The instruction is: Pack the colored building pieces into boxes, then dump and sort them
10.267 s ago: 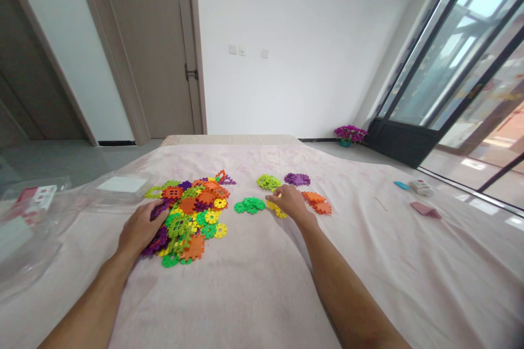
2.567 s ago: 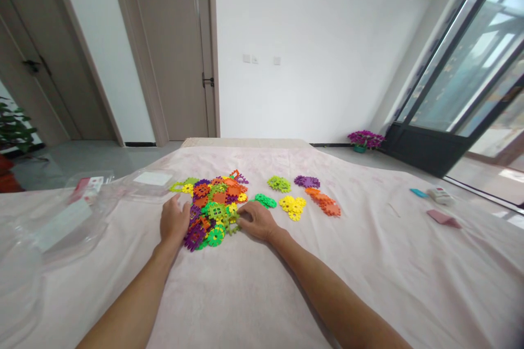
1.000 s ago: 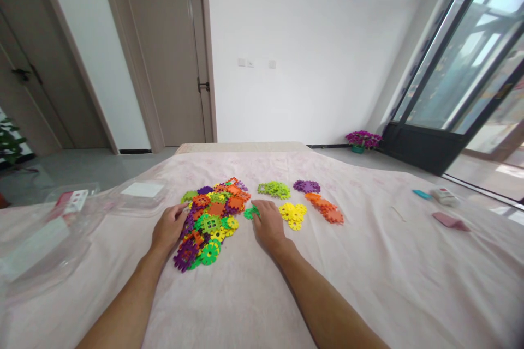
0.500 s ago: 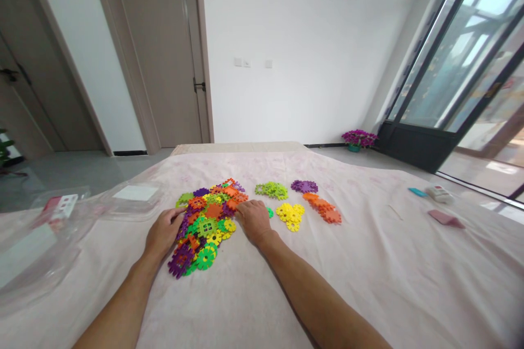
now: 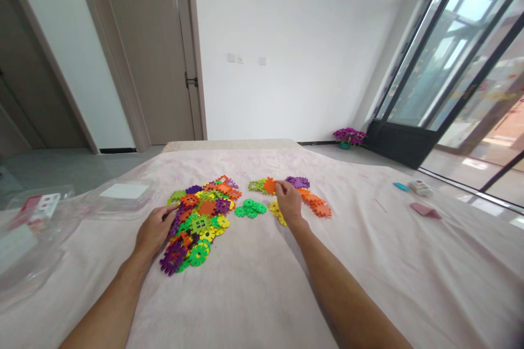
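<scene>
My right hand (image 5: 290, 202) pinches an orange interlocking plastic piece (image 5: 269, 185) above the small groups of sorted pieces. Just behind it lie light-green pieces (image 5: 256, 184), and a purple group (image 5: 298, 181) is to the right. Orange pieces (image 5: 317, 204) overlap in a row past the wrist. Yellow pieces (image 5: 278, 213) are partly covered by my hand, with green flower-shaped pieces (image 5: 250, 208) to their left. My left hand (image 5: 155, 230) rests at the left edge of a mixed heap of plastic pieces (image 5: 200, 223), its index finger stretched onto it and its thumb apart.
Clear plastic packaging (image 5: 123, 196) lies at the left, with more packaging (image 5: 30, 234) nearer me. On the right of the pink tablecloth (image 5: 229, 300) are a blue item (image 5: 401, 186), a small white box (image 5: 420, 188) and a folded pink item (image 5: 426, 210).
My right hand has moved from the heap to the right, now carrying an orange piece. The green group it covered shows fully. My left hand stays by the heap; the view has shifted slightly.
</scene>
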A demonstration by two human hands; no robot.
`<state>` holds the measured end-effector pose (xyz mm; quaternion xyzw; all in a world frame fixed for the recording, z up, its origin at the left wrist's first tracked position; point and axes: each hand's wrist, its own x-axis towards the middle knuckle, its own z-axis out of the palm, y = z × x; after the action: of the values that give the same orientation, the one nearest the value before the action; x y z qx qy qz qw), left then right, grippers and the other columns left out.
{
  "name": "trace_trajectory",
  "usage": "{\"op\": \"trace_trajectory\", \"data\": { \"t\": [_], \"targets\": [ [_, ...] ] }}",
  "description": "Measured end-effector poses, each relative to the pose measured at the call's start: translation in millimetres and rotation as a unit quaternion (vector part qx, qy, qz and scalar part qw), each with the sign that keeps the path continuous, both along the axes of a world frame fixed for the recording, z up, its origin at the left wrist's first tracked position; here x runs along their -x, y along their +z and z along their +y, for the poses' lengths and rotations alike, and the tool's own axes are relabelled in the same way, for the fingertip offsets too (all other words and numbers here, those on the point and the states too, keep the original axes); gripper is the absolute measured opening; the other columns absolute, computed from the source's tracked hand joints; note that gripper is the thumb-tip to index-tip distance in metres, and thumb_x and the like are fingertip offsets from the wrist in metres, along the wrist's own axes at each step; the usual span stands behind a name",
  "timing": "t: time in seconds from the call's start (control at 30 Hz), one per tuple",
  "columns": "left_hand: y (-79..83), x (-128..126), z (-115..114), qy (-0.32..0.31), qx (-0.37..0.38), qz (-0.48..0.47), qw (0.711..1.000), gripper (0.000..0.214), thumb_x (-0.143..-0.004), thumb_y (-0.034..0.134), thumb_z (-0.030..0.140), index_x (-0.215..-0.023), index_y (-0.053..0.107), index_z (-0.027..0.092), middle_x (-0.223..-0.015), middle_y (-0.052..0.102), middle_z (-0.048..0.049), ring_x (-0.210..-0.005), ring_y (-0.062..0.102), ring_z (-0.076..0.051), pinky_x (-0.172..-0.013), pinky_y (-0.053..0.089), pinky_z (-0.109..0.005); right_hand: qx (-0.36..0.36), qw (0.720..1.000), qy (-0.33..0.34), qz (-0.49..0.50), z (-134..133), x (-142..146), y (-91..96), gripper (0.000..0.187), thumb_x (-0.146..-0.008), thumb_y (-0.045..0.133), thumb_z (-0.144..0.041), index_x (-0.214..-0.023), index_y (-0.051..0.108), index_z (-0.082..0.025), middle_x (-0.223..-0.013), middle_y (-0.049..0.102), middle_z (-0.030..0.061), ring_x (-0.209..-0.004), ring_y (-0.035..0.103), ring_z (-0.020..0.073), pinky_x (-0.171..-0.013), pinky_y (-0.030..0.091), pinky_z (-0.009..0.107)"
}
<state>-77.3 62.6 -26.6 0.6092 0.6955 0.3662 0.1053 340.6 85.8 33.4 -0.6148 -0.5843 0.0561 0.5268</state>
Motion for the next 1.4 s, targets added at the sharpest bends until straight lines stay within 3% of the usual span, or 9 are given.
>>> {"op": "trace_trajectory", "data": {
  "t": [0.2,0.33,0.4,0.53,0.6,0.7,0.9,1.2,1.4],
  "targets": [
    [1.2,-1,-1,0.0,-0.005,0.001,1.0,0.047,-0.09,0.045,0.047,-0.12,0.073,0.025,-0.128,0.069,-0.0075,-0.12,0.063,-0.028,-0.103,0.048,-0.04,0.088,0.983,-0.159,-0.035,-17,-97,3.5,0.042,-0.093,0.044,-0.034,-0.114,0.076,-0.017,-0.109,0.074,0.0131,-0.101,0.067,0.0261,-0.091,0.048,0.037],
    [3.8,-3,-1,0.003,0.001,0.003,1.0,0.046,-0.09,0.045,0.047,-0.118,0.074,0.025,-0.127,0.069,-0.0082,-0.119,0.063,-0.028,-0.103,0.048,-0.04,0.119,0.959,-0.243,-0.083,-29,-113,1.6,0.045,-0.092,0.048,-0.029,-0.131,0.067,-0.02,-0.131,0.063,0.0154,-0.111,0.064,0.0271,-0.088,0.049,0.038],
    [5.0,-4,-2,0.003,0.0,0.004,1.0,0.046,-0.091,0.045,0.047,-0.118,0.074,0.024,-0.127,0.069,-0.008,-0.12,0.063,-0.028,-0.103,0.048,-0.039,0.101,0.971,-0.196,-0.09,-30,-96,1.7,0.041,-0.091,0.048,-0.024,-0.125,0.07,-0.019,-0.127,0.065,0.014,-0.109,0.065,0.0257,-0.089,0.049,0.037],
    [7.0,-6,-4,0.002,-0.004,0.005,1.0,0.046,-0.091,0.045,0.046,-0.119,0.074,0.024,-0.125,0.07,-0.0074,-0.118,0.064,-0.027,-0.102,0.049,-0.038,0.073,0.991,0.048,-0.098,-31,-24,2.2,0.027,-0.09,0.053,-0.019,-0.103,0.077,-0.021,-0.104,0.074,0.0067,-0.094,0.067,0.0206,-0.089,0.05,0.034],
    [7.5,-6,-5,0.001,-0.005,0.004,1.0,0.046,-0.091,0.045,0.046,-0.119,0.074,0.024,-0.126,0.07,-0.0074,-0.118,0.064,-0.027,-0.102,0.049,-0.038,0.08,0.974,0.167,-0.129,-34,18,2.0,0.021,-0.09,0.058,-0.018,-0.099,0.077,-0.022,-0.1,0.075,0.0047,-0.093,0.067,0.0195,-0.086,0.049,0.031],
    [7.1,-6,-5,-0.001,-0.002,0.003,1.0,0.046,-0.092,0.045,0.046,-0.12,0.074,0.023,-0.128,0.069,-0.0081,-0.12,0.063,-0.027,-0.103,0.048,-0.038,0.119,0.94,0.262,-0.183,-41,69,0.7,0.015,-0.091,0.067,-0.024,-0.102,0.077,-0.023,-0.104,0.073,0.0051,-0.094,0.066,0.0184,-0.085,0.048,0.028],
    [5.4,-5,-4,-0.005,0.001,-0.004,1.0,0.045,-0.093,0.046,0.045,-0.122,0.072,0.023,-0.129,0.068,-0.0077,-0.121,0.062,-0.026,-0.103,0.047,-0.038,0.109,0.89,0.306,-0.32,-52,109,-12.4,0.021,-0.091,0.073,-0.037,-0.108,0.074,-0.023,-0.109,0.07,0.0057,-0.104,0.06,0.0217,-0.089,0.043,0.03],
    [6.5,-5,-4,-0.006,0.003,-0.004,1.0,0.044,-0.092,0.046,0.045,-0.12,0.073,0.024,-0.129,0.068,-0.0076,-0.12,0.063,-0.027,-0.102,0.048,-0.039,0.073,0.905,0.309,-0.281,-52,104,-28.4,0.018,-0.099,0.063,-0.035,-0.104,0.076,-0.024,-0.106,0.077,0.0033,-0.1,0.065,0.019,-0.091,0.041,0.028],
    [6.4,-4,-4,-0.01,0.002,-0.002,1.0,0.046,-0.091,0.045,0.045,-0.12,0.073,0.023,-0.127,0.069,-0.0079,-0.121,0.063,-0.027,-0.104,0.047,-0.039,0.082,0.94,0.269,-0.191,-52,99,-32.8,0.021,-0.101,0.058,-0.031,-0.099,0.078,-0.025,-0.101,0.078,0.0022,-0.095,0.068,0.0178,-0.086,0.046,0.026]
  ]
}}
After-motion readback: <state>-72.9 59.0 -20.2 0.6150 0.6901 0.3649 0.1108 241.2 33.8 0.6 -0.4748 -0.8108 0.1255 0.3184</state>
